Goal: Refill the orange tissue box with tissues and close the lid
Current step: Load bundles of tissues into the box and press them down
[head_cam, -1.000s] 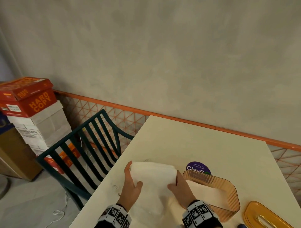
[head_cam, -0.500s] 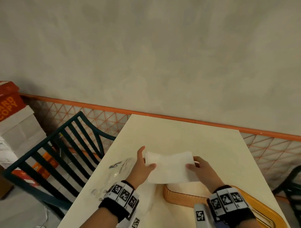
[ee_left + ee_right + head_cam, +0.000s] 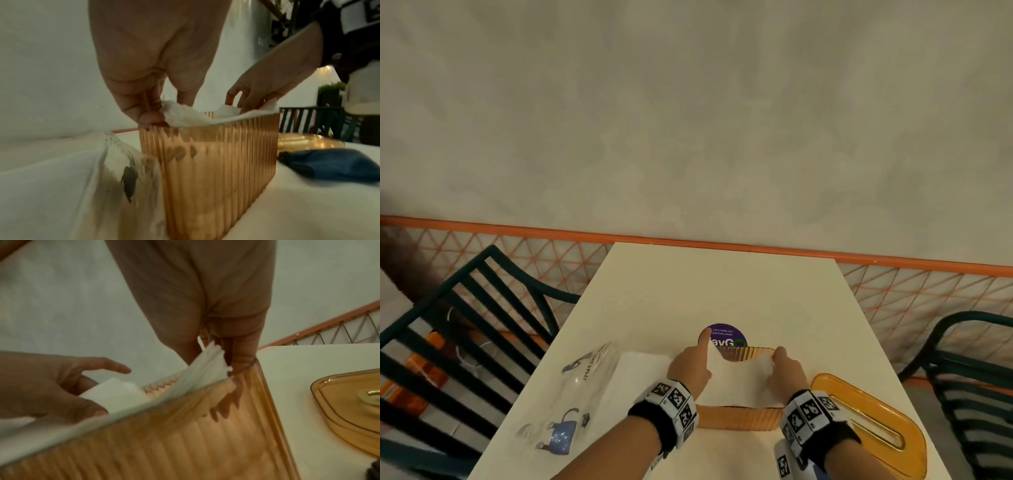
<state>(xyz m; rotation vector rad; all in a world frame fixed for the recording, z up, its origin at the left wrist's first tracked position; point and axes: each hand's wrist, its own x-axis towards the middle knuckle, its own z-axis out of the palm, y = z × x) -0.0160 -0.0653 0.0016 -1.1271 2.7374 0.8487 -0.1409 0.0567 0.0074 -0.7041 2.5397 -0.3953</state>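
The orange ribbed tissue box (image 3: 739,417) stands open on the table near me. A white stack of tissues (image 3: 739,380) sits in its top, sagging in the middle with both ends above the rim. My left hand (image 3: 691,366) pinches the stack's left end, index finger pointing forward. My right hand (image 3: 786,373) grips the right end between thumb and fingers. In the left wrist view the tissues (image 3: 185,116) lie on the box (image 3: 216,170) rim. In the right wrist view the tissue edges (image 3: 205,369) fan above the box (image 3: 164,434). The orange lid (image 3: 869,421) lies flat to the right.
A clear plastic wrapper (image 3: 571,404) with more white tissue (image 3: 640,377) lies left of the box. A purple sticker (image 3: 726,337) is on the table behind it. A blue cloth (image 3: 333,164) lies by the lid. Dark slatted chairs (image 3: 465,325) flank the table.
Both hands have carried the tissue stack from the left, above the table, over to the box and lowered it into the opening.
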